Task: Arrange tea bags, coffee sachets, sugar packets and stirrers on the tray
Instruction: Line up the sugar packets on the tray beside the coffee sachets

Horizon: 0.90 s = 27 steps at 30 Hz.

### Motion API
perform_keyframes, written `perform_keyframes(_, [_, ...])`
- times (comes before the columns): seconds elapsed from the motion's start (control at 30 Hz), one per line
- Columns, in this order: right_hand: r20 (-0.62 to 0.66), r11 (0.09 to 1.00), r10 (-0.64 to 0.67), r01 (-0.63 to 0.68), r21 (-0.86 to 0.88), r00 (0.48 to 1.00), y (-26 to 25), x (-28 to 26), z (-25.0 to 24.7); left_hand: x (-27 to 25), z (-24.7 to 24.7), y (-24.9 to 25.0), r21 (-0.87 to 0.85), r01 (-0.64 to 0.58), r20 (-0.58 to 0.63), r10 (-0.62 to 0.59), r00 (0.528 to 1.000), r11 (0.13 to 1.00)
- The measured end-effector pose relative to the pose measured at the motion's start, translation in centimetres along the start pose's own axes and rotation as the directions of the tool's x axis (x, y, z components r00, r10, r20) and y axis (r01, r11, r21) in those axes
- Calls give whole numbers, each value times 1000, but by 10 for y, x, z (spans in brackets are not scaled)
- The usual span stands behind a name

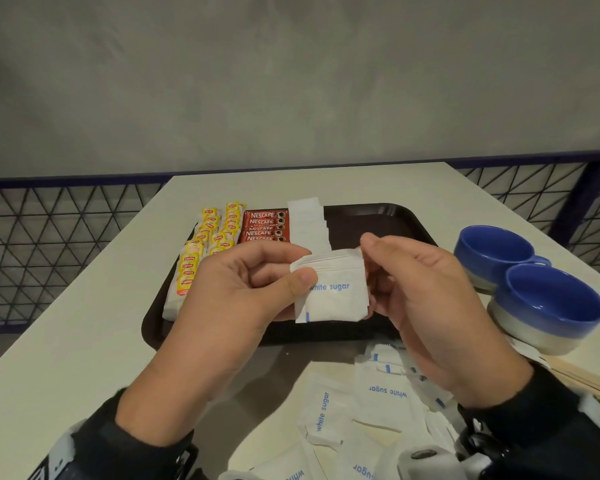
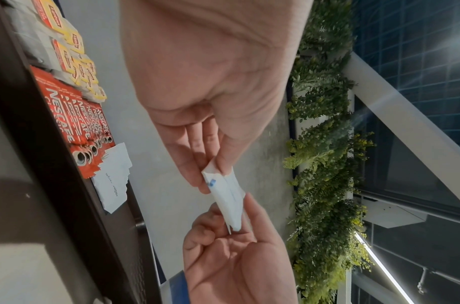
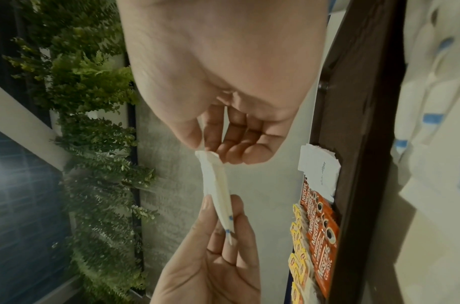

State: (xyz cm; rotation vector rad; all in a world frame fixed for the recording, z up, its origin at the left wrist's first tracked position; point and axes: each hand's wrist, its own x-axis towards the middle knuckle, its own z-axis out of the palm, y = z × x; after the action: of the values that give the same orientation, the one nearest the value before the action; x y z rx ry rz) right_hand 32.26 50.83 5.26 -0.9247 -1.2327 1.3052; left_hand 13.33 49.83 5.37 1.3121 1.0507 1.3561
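Several white sugar packets point(image 1: 329, 285), squared into a thin stack and printed "white sugar" in blue, are held above the near part of a dark tray point(image 1: 378, 216) on a pale bench point(image 1: 84, 323). On the tray, yellow tea bags point(image 1: 208, 244) fill the left side, red coffee sachets point(image 1: 264, 226) lie in an overlapping row beside them, and a row of sugar packets already on the tray point(image 1: 307, 220) sits just right of the sachets; the tray's right side is bare. The left hand point(image 1: 236, 299) pinches the stack's left edge between thumb and curled fingers point(image 2: 195, 162). The right hand point(image 1: 426, 306) clamps the right edge, thumb on top and fingers curled behind. Loose sugar packets point(image 1: 378, 400) lie scattered on the bench nearest the person. Two blue cups point(image 1: 520, 271) stand touching at the tray's right, with wooden stirrers point(image 1: 589, 379) beside the nearer cup.
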Motion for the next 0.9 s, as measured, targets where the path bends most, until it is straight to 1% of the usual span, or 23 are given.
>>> perform_keyframes(0.07, [52,999,-26,27,-28,998,-2,-2,1,1,0,0,4,-2,-26,2,1000,1000])
perform_keyframes(0.13, [75,994,-60,66,-92,995,-1,-2,2,1,0,1,1,4,-42,-4,999,1000])
perform_keyframes(0.23, [64,987,-74,82,-138,995,4,-1,2,1,-1,2,-4,19,-50,-20,999,1000])
perform_keyframes(0.37, [51,986,-72,79,-150,996,6,0,1,1,-1,3,-17,46,-35,-46,998,999])
perform_keyframes(0.57, [60,984,-58,67,-165,997,5,1,1,1,-2,4,-7,61,-55,-61,997,998])
perform_keyframes(0.67, [81,979,2,14,-204,997,3,0,2,3,-2,5,8,82,-75,-81,994,997])
perform_keyframes(0.73, [47,967,32,-19,-253,998,2,1,1,6,-6,7,-24,92,-125,-95,988,995])
perform_keyframes(0.77, [15,969,48,-43,-244,999,1,2,0,8,-9,9,-42,87,-149,-92,985,995])
perform_keyframes(0.83, [-70,984,128,-135,-120,989,0,6,-5,10,-17,16,-66,58,-194,-70,978,996])
perform_keyframes(0.9, [-139,970,241,-239,31,960,-1,13,-7,12,-26,21,-86,27,-245,-47,968,996])
